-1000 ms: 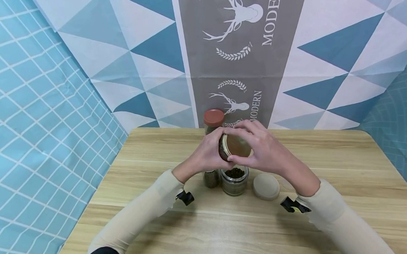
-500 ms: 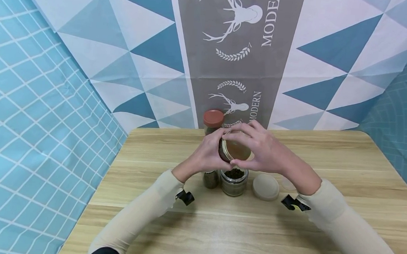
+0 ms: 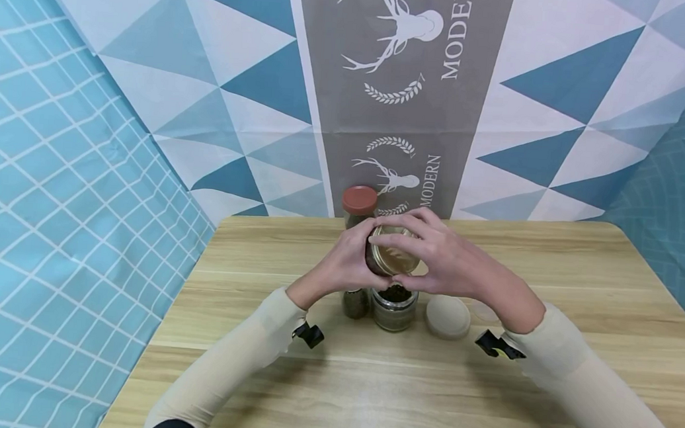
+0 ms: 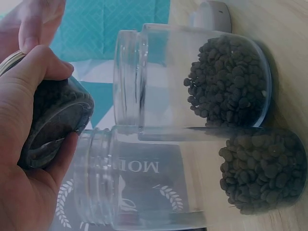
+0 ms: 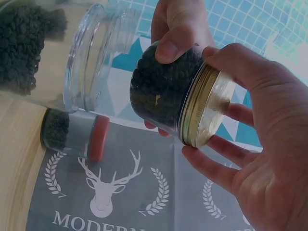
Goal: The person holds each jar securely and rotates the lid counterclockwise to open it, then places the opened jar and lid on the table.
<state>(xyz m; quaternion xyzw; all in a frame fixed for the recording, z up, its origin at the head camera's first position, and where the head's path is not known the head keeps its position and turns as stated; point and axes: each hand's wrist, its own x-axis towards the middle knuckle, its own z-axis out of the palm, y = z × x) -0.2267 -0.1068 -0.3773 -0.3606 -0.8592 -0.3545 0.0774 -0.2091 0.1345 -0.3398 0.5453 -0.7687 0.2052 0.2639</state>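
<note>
My left hand (image 3: pixel 345 257) grips a small glass jar (image 5: pixel 161 89) filled with dark pellets, held tilted above the table. A gold screw lid (image 5: pixel 207 108) sits on that jar, and my right hand (image 3: pixel 449 258) holds the lid's rim between thumb and fingers. Just below the hands stands an open glass jar (image 3: pixel 393 316), part filled with dark pellets. To its left is a narrower open jar (image 4: pixel 269 168) with similar pellets. From the left wrist, the held jar's glass base (image 4: pixel 60 127) faces the camera.
Behind the left hand stands a jar with a red lid (image 3: pixel 359 200). A round off-white lid (image 3: pixel 448 317) lies right of the open jar, with a small clear disc (image 3: pixel 483 311) beside it. The wooden table (image 3: pixel 378 389) meets a patterned cloth backdrop (image 3: pixel 256 88).
My right fingers have shifted round the gold lid, leaving more of its top in sight. Both hands and the small jar have come slightly lower. The standing jars have stayed put.
</note>
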